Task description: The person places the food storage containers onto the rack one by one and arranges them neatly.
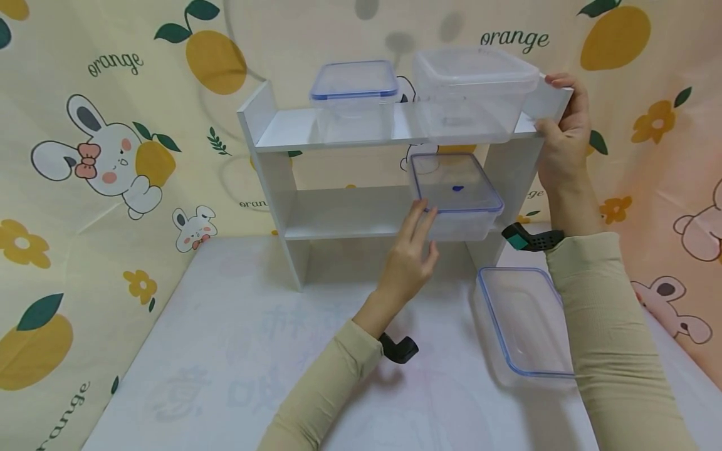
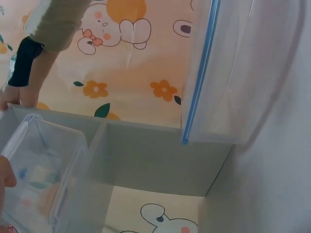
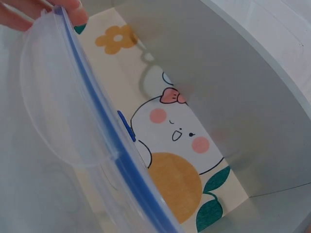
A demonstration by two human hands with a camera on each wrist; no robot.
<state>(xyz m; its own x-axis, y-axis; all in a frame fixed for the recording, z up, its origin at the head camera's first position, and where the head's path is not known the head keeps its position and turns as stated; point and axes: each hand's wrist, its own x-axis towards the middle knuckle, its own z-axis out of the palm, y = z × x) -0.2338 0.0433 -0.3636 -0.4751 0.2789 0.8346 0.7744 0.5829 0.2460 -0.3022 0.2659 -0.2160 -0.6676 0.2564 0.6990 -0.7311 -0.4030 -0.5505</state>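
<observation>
While the left hand [image 1: 408,260] touches it, the box [image 1: 455,195] sits level, lid up.

Bright, even light; soft shadows; blurred, close wrist views.

Legible text appears only on the printed backdrop cloth [image 1: 68,207] behind the shelf — the word "orange" in dark script. Instances in the head view: upper left beside an orange fruit, upper right above the containers, lower left corner running diagonally, and a partly hidden "oran" behind the shelf's left upright. Faint pale characters on the counter [image 1: 237,363] — unreadable
</observation>
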